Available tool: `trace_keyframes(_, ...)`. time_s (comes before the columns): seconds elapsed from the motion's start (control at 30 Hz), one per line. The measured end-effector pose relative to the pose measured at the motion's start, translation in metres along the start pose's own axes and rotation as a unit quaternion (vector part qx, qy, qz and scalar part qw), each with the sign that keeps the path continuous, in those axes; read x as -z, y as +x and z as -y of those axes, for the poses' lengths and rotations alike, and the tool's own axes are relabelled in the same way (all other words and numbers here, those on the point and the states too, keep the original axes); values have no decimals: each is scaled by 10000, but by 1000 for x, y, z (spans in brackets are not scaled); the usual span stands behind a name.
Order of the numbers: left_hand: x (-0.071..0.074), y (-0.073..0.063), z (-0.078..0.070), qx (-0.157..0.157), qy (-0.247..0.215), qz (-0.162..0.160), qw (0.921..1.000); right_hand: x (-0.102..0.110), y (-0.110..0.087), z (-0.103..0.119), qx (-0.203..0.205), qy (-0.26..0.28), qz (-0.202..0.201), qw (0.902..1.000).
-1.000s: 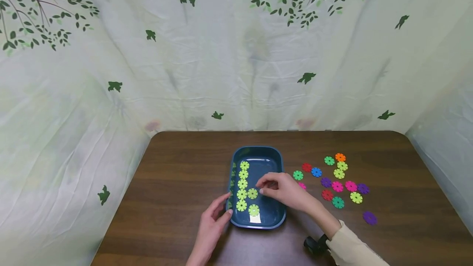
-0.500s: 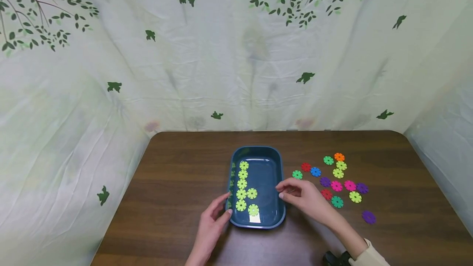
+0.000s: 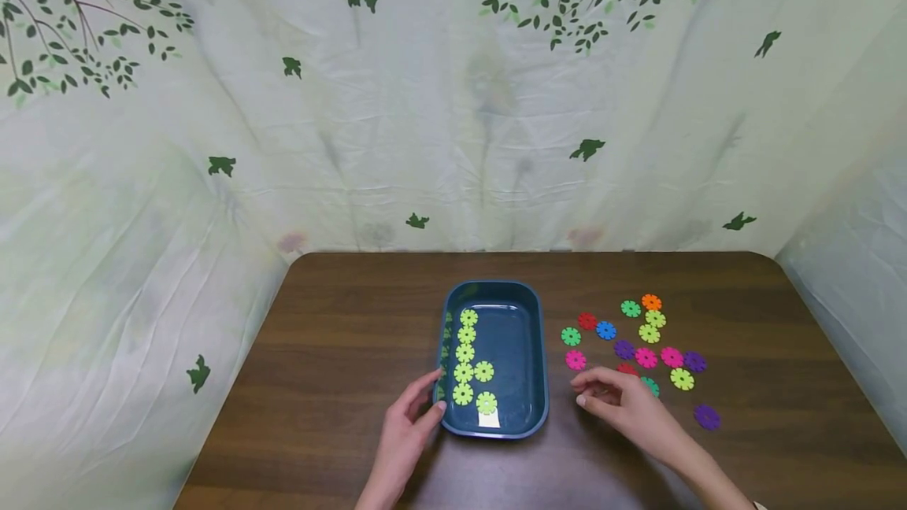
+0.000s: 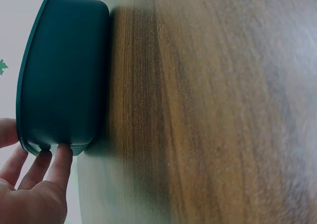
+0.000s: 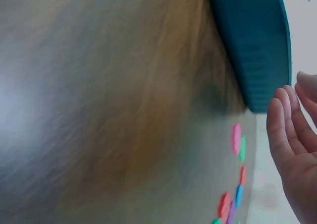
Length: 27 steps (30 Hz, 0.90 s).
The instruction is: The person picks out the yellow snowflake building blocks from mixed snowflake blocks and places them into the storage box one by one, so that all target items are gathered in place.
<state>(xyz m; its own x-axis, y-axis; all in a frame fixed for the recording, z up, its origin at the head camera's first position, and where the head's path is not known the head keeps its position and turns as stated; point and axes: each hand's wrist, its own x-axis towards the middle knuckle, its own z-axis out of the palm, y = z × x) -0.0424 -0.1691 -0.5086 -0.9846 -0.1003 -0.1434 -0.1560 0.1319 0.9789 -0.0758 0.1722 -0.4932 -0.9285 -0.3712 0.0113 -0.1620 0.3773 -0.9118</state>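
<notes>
My left hand (image 3: 405,431) holds the left side of a blue rectangular tray (image 3: 523,428), fingers on its outer wall and thumb at the rim; the left wrist view shows these fingers (image 4: 60,164) against the tray wall (image 4: 64,70). Inside lie several yellow-green notched discs (image 3: 464,352), most in a column along the left wall, with two more beside it. My right hand (image 3: 631,409) hovers over the table right of the tray, fingers loosely bent and nothing seen between them. It partly covers a red disc (image 3: 627,368) and a teal disc (image 3: 650,386). A pink disc (image 3: 575,360) lies just beyond its fingertips.
More loose discs in several colours spread over the brown table (image 3: 340,352) right of the tray, among them yellow-green (image 3: 683,378), blue (image 3: 605,330), orange (image 3: 651,302) and purple (image 3: 707,417). A leaf-patterned white cloth (image 3: 453,101) hangs behind the table.
My right hand has moved from above the tray out past its right side, over the table, uncovering the pink disc. My left hand and the tray have stayed put.
</notes>
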Motion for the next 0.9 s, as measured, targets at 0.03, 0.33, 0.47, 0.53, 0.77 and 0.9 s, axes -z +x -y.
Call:
trace_keyframes(0.03,0,0,0,-4,-6,4,10000,2,-3,-2,-23,-42,-55,10000)
trace_keyframes(0.33,1,0,0,36,11,8,10000,18,-25,-17,-325,-443,-568,9969)
trace_keyframes(0.47,0,0,0,14,11,5,10000,28,-31,-19,-490,-659,-856,9929)
trace_keyframes(0.53,0,0,0,0,8,0,10000,33,-35,-21,-554,-808,-933,9908)
trace_keyframes(0.77,0,0,-2,51,0,-19,10000,51,-45,-31,-487,-1570,-1075,9805)
trace_keyframes(0.9,0,1,-1,106,37,-15,9999,60,-48,-35,-430,-1952,-1275,9715)
